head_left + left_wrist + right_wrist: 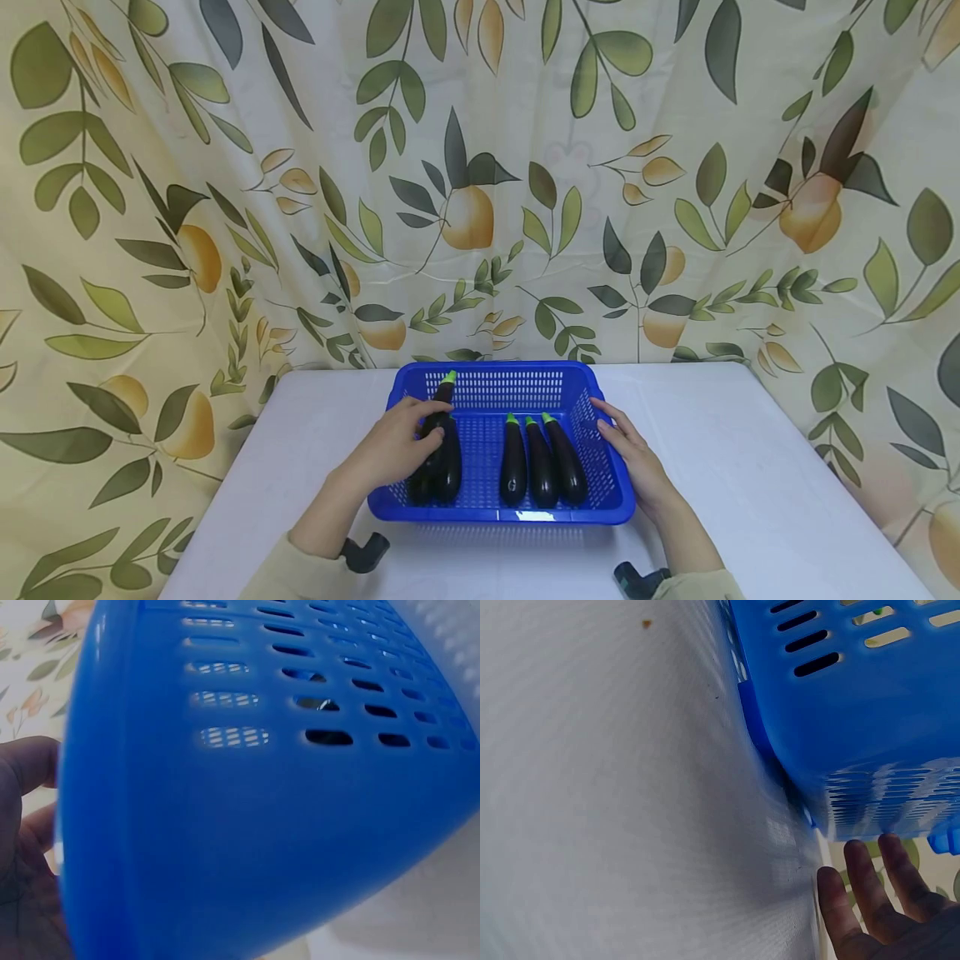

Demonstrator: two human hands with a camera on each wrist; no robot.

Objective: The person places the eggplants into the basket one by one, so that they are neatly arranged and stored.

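Eggplant (442,454), dark purple w/ a green stem tip, lies in the left part of the blue basket (495,372), and we see our left hand (393,446) curled over its upper half, fingers wrapped on it. A second eggplant seems to lie tight beside it under the same hand, tho we can't tell if the fingers hold both. Just right of that grip, across a bare strip of basket floor, three more eggplants (542,462) lie side by side, touching, stems pointing away from us. Beyond them our right hand (633,458) rests flat on the basket's right rim, fingers straight and relaxed, pinching nothing. In the right wrist view those fingers (870,889) show spread just below the basket's slotted wall (870,712), w/ the white table (615,795) beside it. In the left wrist view the basket wall (255,825) fills nearly everything; only the left hand's edge (22,847) shows, so the grip can't be read there. The basket sits on the table (750,467), near its far edge, in front of a leaf-print curtain (480,167).
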